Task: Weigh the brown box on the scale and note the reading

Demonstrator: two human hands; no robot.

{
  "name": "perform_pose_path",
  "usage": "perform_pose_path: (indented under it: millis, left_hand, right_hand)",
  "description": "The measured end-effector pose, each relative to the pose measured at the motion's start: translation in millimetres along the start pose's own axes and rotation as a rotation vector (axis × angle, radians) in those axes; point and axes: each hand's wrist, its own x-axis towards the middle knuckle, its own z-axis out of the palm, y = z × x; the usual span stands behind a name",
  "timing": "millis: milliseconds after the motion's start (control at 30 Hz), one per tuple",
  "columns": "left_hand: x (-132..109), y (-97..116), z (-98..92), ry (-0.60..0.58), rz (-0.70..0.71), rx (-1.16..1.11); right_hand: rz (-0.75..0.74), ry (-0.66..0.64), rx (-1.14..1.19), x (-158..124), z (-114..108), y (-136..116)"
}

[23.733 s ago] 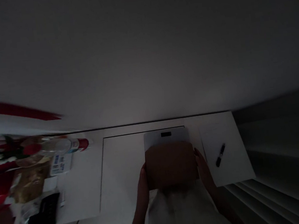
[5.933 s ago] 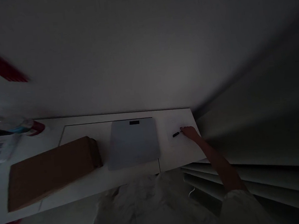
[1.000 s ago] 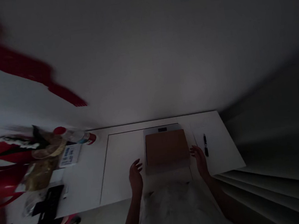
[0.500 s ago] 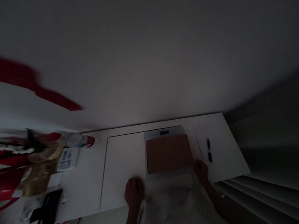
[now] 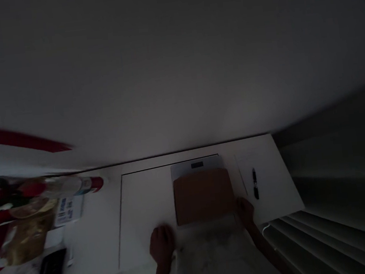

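Note:
A brown cardboard box [image 5: 204, 196] lies flat on a silver scale [image 5: 179, 169], whose small dark display [image 5: 197, 164] shows beyond the box's far edge. My left hand [image 5: 162, 244] rests as a loose fist on the white table, left of the box and apart from it. Close by the box's near right corner is my right hand [image 5: 244, 211], fingers curled in; whether it touches the cardboard I cannot tell. Nothing shows in either fist. The picture is dark.
Right of the box, a black pen [image 5: 255, 183] lies on a white paper [image 5: 243, 165]. At the left stand a clear bottle [image 5: 64, 185], a small printed box [image 5: 67, 210], a brown bag [image 5: 27, 238] and a black object [image 5: 51, 270]. A wall rises behind the white table [image 5: 98, 234].
My view has turned, so the items at the left and the red strip on the wall sit further left and lower. The box covers more of the scale's near edge. Both hands stay closed.

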Motion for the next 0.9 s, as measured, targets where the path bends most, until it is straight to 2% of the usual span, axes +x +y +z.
perform_pose_path:
  millis: [367,900]
  left_hand:
    - [-1.1,-0.7,0.7,-0.005,0.018,0.002]
    - [-1.6,-6.1,6.1,0.025,0.055,0.034]
  right_hand:
    - [0.033,-0.011,-0.011,0.5,-2.6,-6.5]
    - [-0.008,0.003,-0.023,1.5,-4.9,-9.9]
